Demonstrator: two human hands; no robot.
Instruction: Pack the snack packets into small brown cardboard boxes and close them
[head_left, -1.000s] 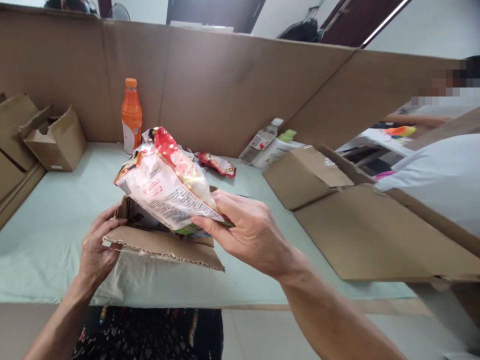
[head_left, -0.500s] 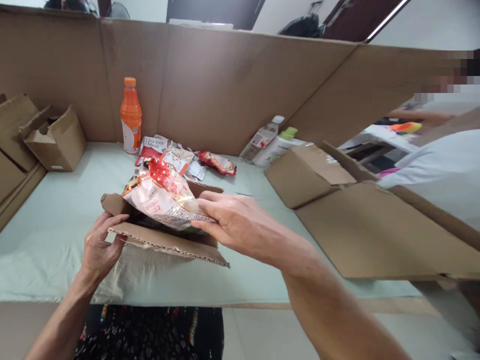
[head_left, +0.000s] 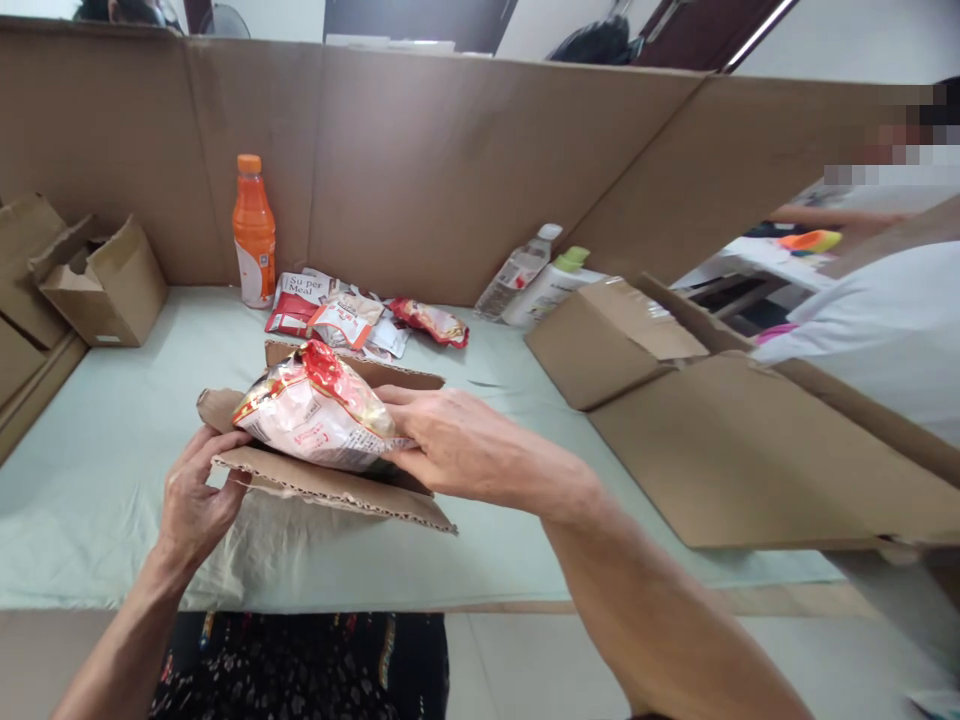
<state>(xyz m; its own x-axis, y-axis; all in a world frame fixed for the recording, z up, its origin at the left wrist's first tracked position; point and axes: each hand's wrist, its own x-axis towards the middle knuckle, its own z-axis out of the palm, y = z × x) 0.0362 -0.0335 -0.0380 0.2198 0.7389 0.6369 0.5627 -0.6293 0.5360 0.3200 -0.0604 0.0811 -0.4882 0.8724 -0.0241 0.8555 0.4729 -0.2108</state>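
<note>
In the head view, a small cardboard box (head_left: pixel 337 486) with its flaps spread stands on the cloth-covered table in front of me. My left hand (head_left: pixel 201 490) grips the box's near left corner, fingers over the edge and thumb outside. A shiny red, white and gold snack bag (head_left: pixel 315 410) lies tilted in the mouth of the box. My right hand (head_left: pixel 442 440) pinches the bag's right end between thumb and fingers. The inside of the box is mostly hidden by the bag.
Behind the box lie several food packets (head_left: pixel 349 318) and a red snack packet (head_left: pixel 431 323). An orange bottle (head_left: pixel 255 235) stands at the cardboard wall (head_left: pixel 450 170). A clear bottle (head_left: pixel 517 275) and white bottle (head_left: pixel 544 290) lean near cardboard boxes (head_left: pixel 600 340). Another person (head_left: pixel 892 300) is at right.
My right hand has moved left and slightly down with the snack bag, which now sits lower in the box opening. The far flap shows more. My left hand stays at the corner.
</note>
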